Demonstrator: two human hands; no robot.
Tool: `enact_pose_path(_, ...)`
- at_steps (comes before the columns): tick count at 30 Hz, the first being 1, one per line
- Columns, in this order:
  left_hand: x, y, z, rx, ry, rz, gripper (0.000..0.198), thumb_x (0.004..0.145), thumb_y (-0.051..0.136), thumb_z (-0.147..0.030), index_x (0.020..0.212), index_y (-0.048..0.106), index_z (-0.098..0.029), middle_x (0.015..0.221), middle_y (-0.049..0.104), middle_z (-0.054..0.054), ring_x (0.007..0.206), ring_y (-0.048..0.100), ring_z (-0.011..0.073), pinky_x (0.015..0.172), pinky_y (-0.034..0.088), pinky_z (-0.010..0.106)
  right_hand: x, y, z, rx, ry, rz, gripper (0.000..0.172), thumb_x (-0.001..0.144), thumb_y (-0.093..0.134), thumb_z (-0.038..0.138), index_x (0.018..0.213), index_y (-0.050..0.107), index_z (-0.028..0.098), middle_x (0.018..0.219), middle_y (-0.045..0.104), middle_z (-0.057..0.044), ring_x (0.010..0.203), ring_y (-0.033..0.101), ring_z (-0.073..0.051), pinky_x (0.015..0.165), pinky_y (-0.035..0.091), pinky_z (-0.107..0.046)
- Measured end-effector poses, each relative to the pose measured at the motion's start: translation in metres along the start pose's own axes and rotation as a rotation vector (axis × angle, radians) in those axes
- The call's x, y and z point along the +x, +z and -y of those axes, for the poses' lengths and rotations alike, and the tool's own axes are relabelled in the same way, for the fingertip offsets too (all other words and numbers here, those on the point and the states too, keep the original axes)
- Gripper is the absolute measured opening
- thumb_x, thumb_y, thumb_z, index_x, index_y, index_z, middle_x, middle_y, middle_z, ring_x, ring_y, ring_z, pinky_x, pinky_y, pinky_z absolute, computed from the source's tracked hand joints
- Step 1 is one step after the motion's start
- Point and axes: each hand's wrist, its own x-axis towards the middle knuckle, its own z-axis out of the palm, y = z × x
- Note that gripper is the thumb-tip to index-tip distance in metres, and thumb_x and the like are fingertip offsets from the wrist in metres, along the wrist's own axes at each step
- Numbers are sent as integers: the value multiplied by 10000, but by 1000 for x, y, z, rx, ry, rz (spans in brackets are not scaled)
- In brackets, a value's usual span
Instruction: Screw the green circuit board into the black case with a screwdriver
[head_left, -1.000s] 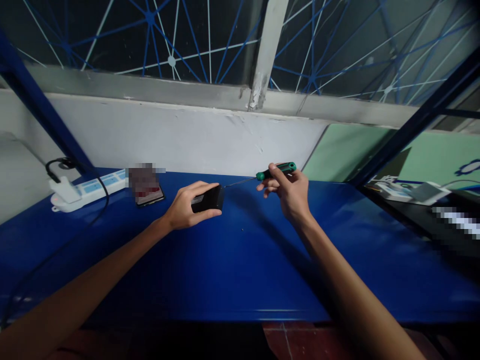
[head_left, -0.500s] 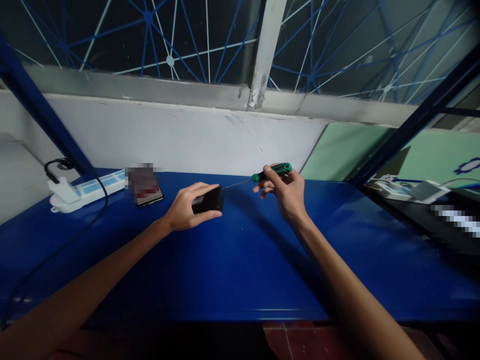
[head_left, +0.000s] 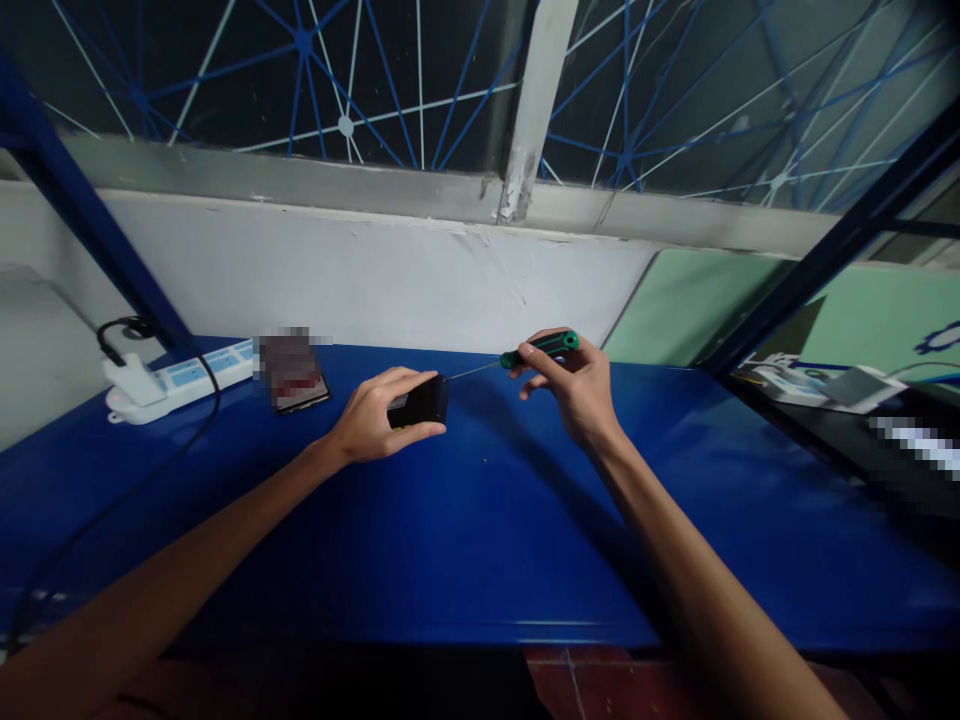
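Note:
My left hand (head_left: 373, 418) grips a small black box-like device (head_left: 420, 403) between thumb and fingers, just above the blue table (head_left: 450, 560). In my right hand (head_left: 574, 385) is a green and black screwdriver (head_left: 541, 347), held by its handle with the thumb along it. Its thin shaft points left, and the tip meets the upper right corner of the device. Whether it sits in a screw is too small to tell. A tiny speck (head_left: 484, 461) lies on the table below and between my hands.
A phone-like object (head_left: 300, 385), partly pixelated, lies behind my left hand. A white power strip (head_left: 187, 380) with a plug and a black cable (head_left: 150, 473) is at the left. At the right are a black surface and a white item (head_left: 862, 390). A wall and window stand behind.
The screwdriver handle has turned a little and dipped slightly in my right hand, its tip still at the device. The whole view has shifted slightly.

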Motion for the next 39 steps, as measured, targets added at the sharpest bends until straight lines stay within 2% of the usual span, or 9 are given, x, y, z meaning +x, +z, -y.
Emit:
enact_pose_path(6, -1, 1, 1, 17, -5, 2, 616, 817, 709, -532, 1297, 635, -153, 1217, 676, 155, 1086, 653, 285, 937, 542, 452, -5, 3, -1, -147, -97, -150, 502, 703, 799, 474, 1074, 544, 253, 705, 658, 8, 571, 665, -174, 517, 546, -305)
enact_pose_path(9, -2, 2, 1, 35, 13, 4, 622, 818, 707, -526, 1306, 630, -150, 1214, 677, 158, 1087, 649, 289, 929, 544, 456, -8, 1, -4, -303, -173, -192, 350, 761, 756, 481, 967, 585, 255, 616, 605, 23, 507, 599, -145, 516, 510, -301)
enact_pose_path(12, -3, 3, 1, 56, 26, -6, 616, 822, 703, -521, 1312, 625, -156, 1208, 681, 155, 1080, 649, 286, 925, 545, 458, -7, -5, -9, -362, -196, -149, 247, 840, 668, 469, 901, 585, 245, 594, 573, 21, 514, 576, -135, 517, 490, -291)
enact_pose_path(17, -3, 4, 2, 80, 26, -10, 627, 833, 687, -537, 1309, 621, -133, 1207, 679, 166, 1084, 643, 293, 914, 542, 473, 1, -15, -18, -264, -138, -20, 235, 850, 611, 379, 1029, 546, 242, 707, 623, 11, 606, 633, -155, 501, 494, -280)
enact_pose_path(21, -3, 5, 2, 95, 34, -5, 638, 834, 680, -555, 1300, 626, -124, 1200, 680, 169, 1077, 644, 299, 904, 545, 479, 4, -14, -20, -245, -121, -38, 291, 846, 648, 404, 1052, 532, 236, 584, 577, 47, 495, 595, -143, 468, 473, -280)
enact_pose_path(25, -3, 6, 1, 103, 34, 4, 634, 840, 669, -567, 1299, 625, -131, 1196, 682, 161, 1069, 646, 292, 911, 541, 476, 3, -13, -18, -313, -120, -104, 321, 825, 690, 497, 903, 548, 220, 528, 541, 49, 416, 548, -119, 444, 447, -271)
enact_pose_path(28, -4, 6, 2, 122, 26, 13, 637, 848, 657, -574, 1305, 619, -131, 1202, 680, 162, 1078, 642, 295, 903, 539, 468, 3, -15, -19, -377, -111, -91, 352, 839, 662, 546, 866, 567, 208, 531, 574, 26, 431, 554, -120, 444, 436, -262)
enact_pose_path(33, -5, 6, 10, 207, -1, 46, 665, 846, 626, -628, 1293, 630, -136, 1185, 685, 160, 1046, 647, 301, 876, 539, 474, 9, -20, -31, -362, 17, 50, 369, 832, 671, 534, 923, 589, 186, 547, 625, 6, 416, 543, -121, 438, 443, -261)
enact_pose_path(39, -6, 5, 19, 296, 2, 220, 717, 838, 594, -677, 1300, 630, -131, 1180, 677, 167, 1038, 642, 320, 878, 520, 505, 14, -27, -60, -364, 220, 176, 456, 846, 605, 623, 713, 541, 192, 446, 533, 21, 371, 522, -128, 402, 390, -256)
